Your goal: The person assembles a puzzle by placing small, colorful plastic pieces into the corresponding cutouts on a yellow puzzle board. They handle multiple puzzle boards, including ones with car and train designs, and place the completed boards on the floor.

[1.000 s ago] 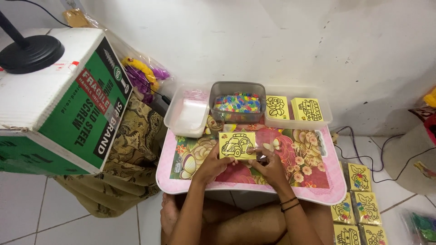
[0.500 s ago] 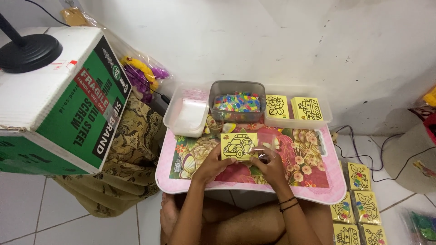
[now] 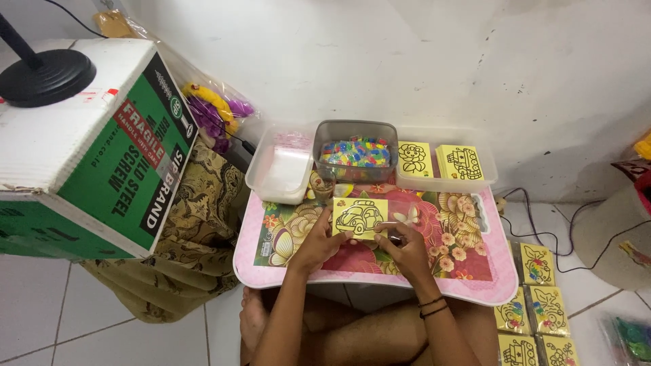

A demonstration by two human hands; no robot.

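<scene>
From the head view, looking straight down, a person sits cross-legged on a tiled floor behind a low pink tray table [image 3: 271,261] with a flowered top. Both hands meet over the middle of that top on a yellow card [image 3: 360,217] printed with a black outline of a small car. The left hand [image 3: 321,242] grips the card's lower left edge, thumb on top and fingers curled beneath, so it is closed on the card. The right hand [image 3: 407,249] sits at the card's lower right corner with its fingers [image 3: 388,230] bent onto the edge; it touches the card, but whether it pinches it or only presses cannot be told. The card lies flat or nearly so, just above the tabletop, in the centre of the table. Behind it along the far edge stand three containers side by side: a white tub [image 3: 281,165] on the left, a grey tub of bright mixed-colour pieces [image 3: 357,151] in the middle, and a clear tray [image 3: 475,184] on the right holding two stacks of yellow outline cards. To the left stands a green and white cardboard box [image 3: 88,156]. On the floor at lower right lie wrapped coloured cards [image 3: 536,308]
</scene>
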